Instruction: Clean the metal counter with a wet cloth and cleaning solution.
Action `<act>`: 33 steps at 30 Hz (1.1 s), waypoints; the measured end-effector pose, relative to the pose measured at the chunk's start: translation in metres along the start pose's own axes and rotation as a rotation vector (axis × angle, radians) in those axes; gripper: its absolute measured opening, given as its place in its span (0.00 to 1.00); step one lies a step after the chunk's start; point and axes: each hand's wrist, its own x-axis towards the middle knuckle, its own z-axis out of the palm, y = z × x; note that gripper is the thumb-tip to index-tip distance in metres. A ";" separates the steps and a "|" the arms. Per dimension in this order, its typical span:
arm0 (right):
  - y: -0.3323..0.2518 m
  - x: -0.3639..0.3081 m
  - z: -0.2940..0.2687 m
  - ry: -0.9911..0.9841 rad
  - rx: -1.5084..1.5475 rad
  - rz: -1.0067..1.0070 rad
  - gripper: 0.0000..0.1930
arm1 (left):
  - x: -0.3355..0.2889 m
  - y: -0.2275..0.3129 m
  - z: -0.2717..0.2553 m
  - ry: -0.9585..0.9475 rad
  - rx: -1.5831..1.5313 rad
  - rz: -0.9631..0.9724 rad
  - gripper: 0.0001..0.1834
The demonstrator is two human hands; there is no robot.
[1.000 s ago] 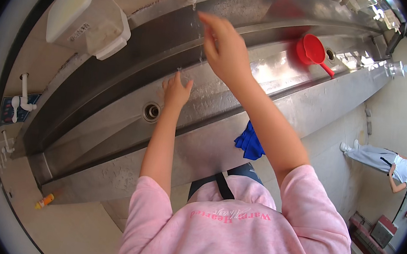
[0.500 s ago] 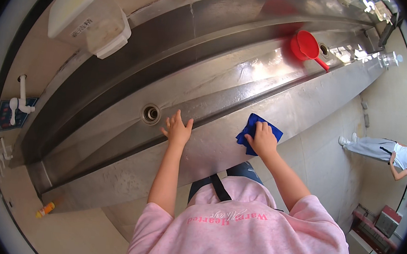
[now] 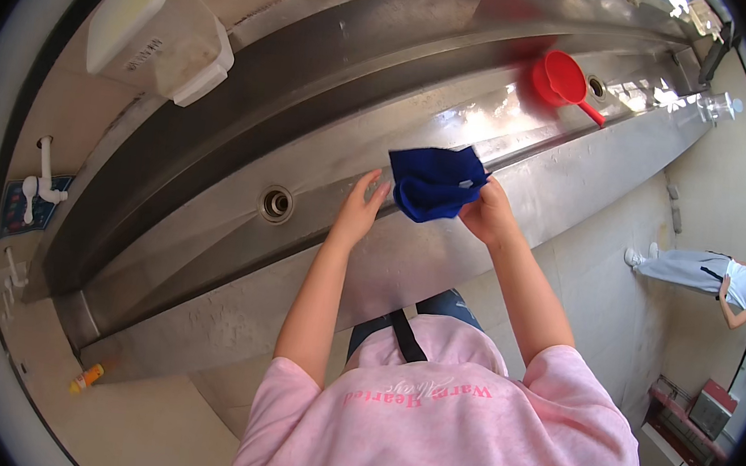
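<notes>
A dark blue cloth (image 3: 431, 185) is held up over the front part of a long stainless steel trough sink (image 3: 229, 331). My right hand (image 3: 489, 214) pinches its right side, and the rest of it hangs folded and loose. Just left of the cloth, my left hand (image 3: 361, 207) is raised with thumb and fingers apart; a small gap seems to lie between it and the fabric. Near that hand a round drain (image 3: 276, 204) shows in the trough floor.
In the trough's far right lies a red dipper (image 3: 561, 78) beside a second drain (image 3: 595, 87). A translucent plastic box (image 3: 160, 33) hangs on the wall at upper left. A yellow-orange bottle (image 3: 87, 378) is by the left end. Another person (image 3: 701, 274) stands at right.
My right hand has lifted the blue cloth off the sink's front ledge and brought it up over the trough. My left hand has moved right and up, close to the cloth.
</notes>
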 end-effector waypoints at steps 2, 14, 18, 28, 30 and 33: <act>-0.002 0.011 0.012 -0.054 0.083 0.048 0.16 | 0.011 0.014 0.006 -0.018 -0.358 -0.079 0.25; -0.053 0.116 0.043 0.174 -1.058 -0.430 0.21 | 0.093 0.091 -0.031 0.154 -0.601 0.110 0.10; -0.109 0.120 0.179 -0.069 -1.080 -1.013 0.20 | 0.127 0.130 -0.059 0.297 -0.249 0.183 0.11; -0.134 0.125 0.268 -0.205 -1.525 -1.297 0.15 | 0.160 0.198 -0.085 0.289 -0.432 0.178 0.12; -0.141 0.123 0.268 -0.279 -1.539 -1.174 0.15 | 0.161 0.198 -0.086 0.263 -0.479 0.154 0.11; -0.130 0.130 0.254 -0.326 -1.285 -1.210 0.18 | 0.165 0.191 -0.083 0.204 -0.579 0.117 0.11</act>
